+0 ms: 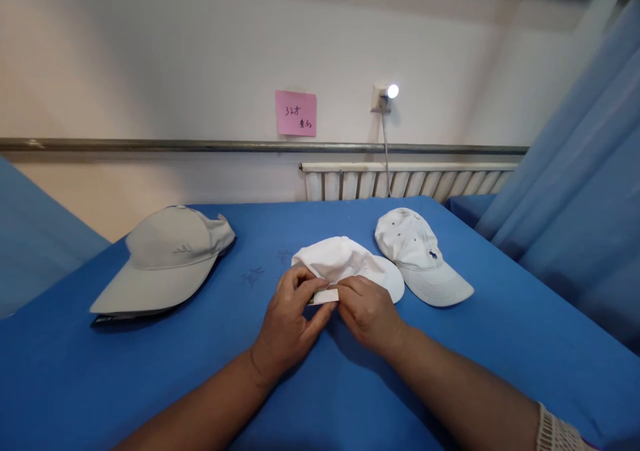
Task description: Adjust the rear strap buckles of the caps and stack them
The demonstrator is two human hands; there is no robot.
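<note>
A white baseball cap [345, 254] lies in the middle of the blue-covered table, its brim pointing right. My left hand [293, 314] pinches the cap's near edge, where a short white strap end [326, 296] shows between my hands. From the other side, my right hand [367, 311] grips the same edge with fingers closed. The fingertips of both hands nearly meet, and they hide part of the strap. Just right of it sits a second white cap [413, 244] with a small dark-blue logo. A larger beige-grey cap [173, 237] rests at the left.
The blue cover [165, 377] spreads over the table, with faint dark marks left of the middle cap. Behind stand a white radiator [400, 183], a metal rail [210, 146] and a wall socket [381, 99] with a cable. A blue curtain [585, 191] hangs at the right.
</note>
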